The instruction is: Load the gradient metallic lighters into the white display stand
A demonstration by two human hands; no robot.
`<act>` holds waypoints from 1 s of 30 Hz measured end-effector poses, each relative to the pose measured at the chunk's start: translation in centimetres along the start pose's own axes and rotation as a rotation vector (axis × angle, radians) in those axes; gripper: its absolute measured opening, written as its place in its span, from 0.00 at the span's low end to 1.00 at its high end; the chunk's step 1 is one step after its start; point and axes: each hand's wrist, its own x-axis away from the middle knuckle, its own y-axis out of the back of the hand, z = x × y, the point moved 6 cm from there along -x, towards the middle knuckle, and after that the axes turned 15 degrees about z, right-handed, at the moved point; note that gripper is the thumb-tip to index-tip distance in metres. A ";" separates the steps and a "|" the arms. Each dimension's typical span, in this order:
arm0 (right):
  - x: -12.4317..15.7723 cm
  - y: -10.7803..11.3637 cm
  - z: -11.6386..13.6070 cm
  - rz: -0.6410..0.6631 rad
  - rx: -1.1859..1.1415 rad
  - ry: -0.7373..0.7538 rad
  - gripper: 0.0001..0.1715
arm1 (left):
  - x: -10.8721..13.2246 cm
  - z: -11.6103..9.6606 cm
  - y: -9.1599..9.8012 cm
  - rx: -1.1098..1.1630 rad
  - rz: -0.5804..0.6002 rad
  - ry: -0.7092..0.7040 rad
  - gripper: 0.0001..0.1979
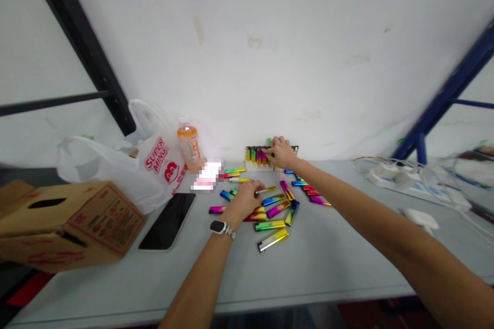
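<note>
My left hand (pixel 247 199), with a watch on its wrist, is over a loose pile of shiny two-tone lighters. Its fingers are closed on a gold lighter (pixel 269 189) that points to the right. Farther back, my right hand (pixel 281 152) reaches to a white holder (pixel 254 167) by the wall. Several lighters (pixel 253 154) stand upright there in a row. My right fingers are pinched on one of these upright lighters, partly hidden by the hand. Nearer the front lie a green-and-gold lighter (pixel 269 225) and a silver-and-yellow lighter (pixel 273 240).
On the left are a cardboard box (pixel 104 226), a white plastic bag (pixel 150 169), a black phone (pixel 168 221) and an orange drink bottle (pixel 189 144). More lighters (pixel 312 193) lie beneath my right forearm. A power strip (pixel 417 185) with cables and a white charger (pixel 420 218) are right.
</note>
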 end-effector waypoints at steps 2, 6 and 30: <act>0.8 0.0 0.4 0.013 0.014 -0.028 0.25 | -0.1 0.1 0.2 0.016 -0.026 -0.009 0.16; 3.7 0.4 2.3 -0.075 -0.100 -0.011 0.31 | -0.3 0.0 0.6 0.071 -0.089 -0.042 0.16; 10.8 -3.3 6.7 -0.094 -1.685 0.077 0.26 | 1.2 -2.8 2.8 0.282 -0.389 -0.134 0.08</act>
